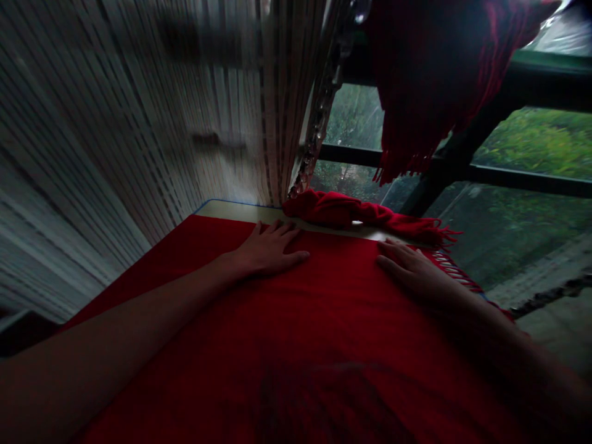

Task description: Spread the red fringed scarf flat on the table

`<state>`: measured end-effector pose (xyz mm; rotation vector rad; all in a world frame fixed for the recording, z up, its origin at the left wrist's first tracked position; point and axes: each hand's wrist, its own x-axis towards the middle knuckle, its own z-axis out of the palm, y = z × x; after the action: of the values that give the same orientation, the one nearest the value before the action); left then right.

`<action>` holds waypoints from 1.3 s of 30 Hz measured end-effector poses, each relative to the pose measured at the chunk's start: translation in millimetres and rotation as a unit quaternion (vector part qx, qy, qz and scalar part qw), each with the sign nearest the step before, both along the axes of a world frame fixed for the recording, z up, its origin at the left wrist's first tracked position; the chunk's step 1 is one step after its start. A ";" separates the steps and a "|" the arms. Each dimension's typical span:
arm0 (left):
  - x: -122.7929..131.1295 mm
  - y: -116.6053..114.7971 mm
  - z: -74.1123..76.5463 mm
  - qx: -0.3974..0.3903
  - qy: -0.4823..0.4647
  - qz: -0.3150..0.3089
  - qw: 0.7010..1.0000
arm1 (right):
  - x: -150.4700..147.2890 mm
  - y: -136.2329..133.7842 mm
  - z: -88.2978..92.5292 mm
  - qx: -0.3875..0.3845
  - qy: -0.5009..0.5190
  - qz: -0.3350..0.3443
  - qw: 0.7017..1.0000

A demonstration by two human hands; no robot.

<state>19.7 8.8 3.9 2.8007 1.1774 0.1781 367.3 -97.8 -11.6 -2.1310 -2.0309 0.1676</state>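
Note:
A red fringed cloth lies spread over a pale board. My left hand rests flat on the cloth near its far edge, fingers spread and holding nothing. My right hand lies flat on the cloth at the right, fingers stretched toward the fringe. A bunched part of red cloth sits along the board's far edge, just beyond both hands.
A string curtain hangs at the left with a beaded tie at its edge. Another red fringed cloth hangs above, in front of a dark-framed window with greenery outside.

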 end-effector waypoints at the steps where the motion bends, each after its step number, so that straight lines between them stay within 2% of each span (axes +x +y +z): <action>1: -0.2 0.2 -0.4 0.000 -0.001 0.000 1.000 | -0.2 0.0 0.2 -0.002 0.002 -0.001 1.000; 39: 0.4 0.1 -0.3 -0.001 0.000 0.001 1.000 | 9.3 4.8 -7.9 0.026 0.003 0.003 1.000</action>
<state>20.0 9.0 3.6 2.7981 1.1786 0.1757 376.7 -92.9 -19.5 -2.0921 -2.0156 0.1215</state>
